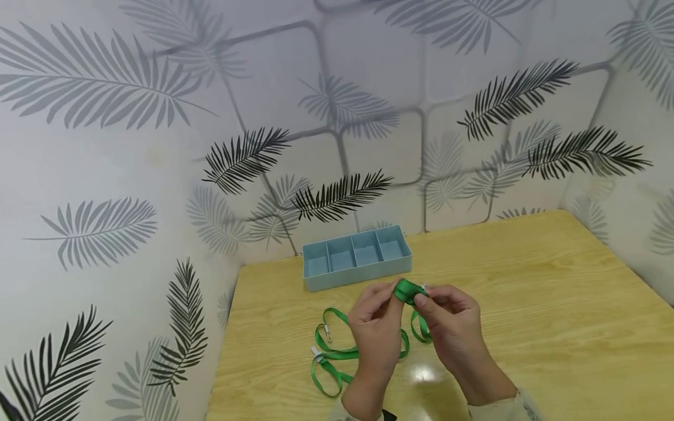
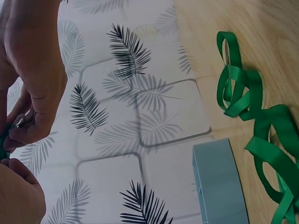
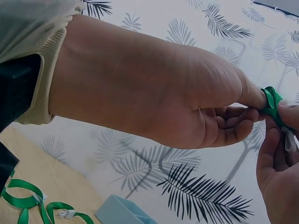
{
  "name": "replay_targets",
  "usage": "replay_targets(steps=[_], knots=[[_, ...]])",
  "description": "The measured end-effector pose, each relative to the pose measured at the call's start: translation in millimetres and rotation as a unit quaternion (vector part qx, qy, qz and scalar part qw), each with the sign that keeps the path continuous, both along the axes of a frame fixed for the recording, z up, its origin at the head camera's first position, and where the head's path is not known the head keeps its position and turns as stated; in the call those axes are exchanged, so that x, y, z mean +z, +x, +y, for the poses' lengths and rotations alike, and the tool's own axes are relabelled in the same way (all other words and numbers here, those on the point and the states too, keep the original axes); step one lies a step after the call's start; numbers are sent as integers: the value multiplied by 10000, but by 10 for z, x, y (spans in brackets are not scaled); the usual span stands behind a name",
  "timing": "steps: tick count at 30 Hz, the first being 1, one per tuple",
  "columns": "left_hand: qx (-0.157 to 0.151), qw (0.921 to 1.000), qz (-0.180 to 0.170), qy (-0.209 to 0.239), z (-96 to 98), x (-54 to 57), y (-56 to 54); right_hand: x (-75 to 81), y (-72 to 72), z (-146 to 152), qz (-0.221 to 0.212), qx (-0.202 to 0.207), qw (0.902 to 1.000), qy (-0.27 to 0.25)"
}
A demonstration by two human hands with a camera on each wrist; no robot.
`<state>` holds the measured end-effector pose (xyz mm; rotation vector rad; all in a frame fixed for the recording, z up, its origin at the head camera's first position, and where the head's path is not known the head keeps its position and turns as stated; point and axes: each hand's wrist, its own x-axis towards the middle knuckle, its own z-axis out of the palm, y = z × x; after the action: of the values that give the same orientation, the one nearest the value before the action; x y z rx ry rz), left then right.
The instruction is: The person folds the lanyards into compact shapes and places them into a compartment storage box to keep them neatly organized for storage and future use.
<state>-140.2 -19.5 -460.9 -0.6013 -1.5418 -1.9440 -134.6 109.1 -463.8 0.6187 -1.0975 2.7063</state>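
Observation:
Both hands are raised over the table with a green lanyard [image 1: 408,290] between them, folded into a small flat coil. My left hand [image 1: 376,324] has the coil looped round its fingertips, gripping it from the left. From the right, my right hand [image 1: 455,324] pinches the coil between thumb and fingers. A whitish clip [image 3: 289,140] pokes out by the right fingers in the right wrist view. More green lanyard [image 1: 342,354] lies in loose loops on the table below, partly hidden behind the left hand. Another green loop [image 1: 419,328] shows between the hands.
A light blue tray [image 1: 358,272] with several compartments stands at the table's back edge, just beyond the hands. The wood-grain table [image 1: 553,292] meets leaf-patterned walls [image 1: 379,64] at the back and the left. White and metal fittings [image 1: 327,334] sit on the loose lanyard.

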Motion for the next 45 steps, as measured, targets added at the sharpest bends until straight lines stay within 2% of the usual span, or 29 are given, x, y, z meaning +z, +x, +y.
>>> replay_targets(steps=[6, 13, 16, 19, 23, 26, 29, 32, 35, 37, 38, 41, 43, 45], knots=[[-188, 9998, -97, -44, -19, -58, -32, -37, -20, 36, -380, -37, 9993, -56], [-592, 9978, -106, -274, -90, -151, -109, -142, -53, 106, -435, -284, 9980, 363], [-771, 9956, -270, -469, -142, -201, -119, -182, -49, 128, -576, -323, 9965, 512], [-1057, 9892, -582, -836, -232, -238, -123, -215, -44, 150, -754, -380, 9942, 658], [-1472, 9754, -900, -1371, -415, -261, -146, -249, -54, 186, -890, -512, 9918, 766], [-1562, 9688, -1061, -1604, -545, -262, -182, -266, -63, 213, -930, -545, 9910, 798], [-1360, 9677, -1300, -1681, -646, -242, -229, -284, -61, 222, -960, -531, 9910, 767], [-968, 9693, -1564, -1632, -760, -262, -297, -298, -46, 227, -989, -504, 9914, 695], [-416, 9728, -1662, -1558, -898, -363, -403, -308, -36, 245, -1024, -496, 9914, 646], [117, 9712, -1770, -1592, -992, -449, -476, -313, -30, 257, -1054, -496, 9913, 614], [398, 9696, -1762, -1651, -1037, -495, -515, -315, -28, 263, -1068, -490, 9913, 600], [1114, 9582, -1773, -1950, -1162, -596, -615, -321, -23, 280, -1156, -501, 9900, 628], [1397, 9499, -1749, -2182, -1238, -647, -678, -327, -20, 293, -1251, -524, 9884, 683], [1505, 9447, -1791, -2297, -1306, -691, -740, -337, -17, 308, -1333, -541, 9868, 744]])
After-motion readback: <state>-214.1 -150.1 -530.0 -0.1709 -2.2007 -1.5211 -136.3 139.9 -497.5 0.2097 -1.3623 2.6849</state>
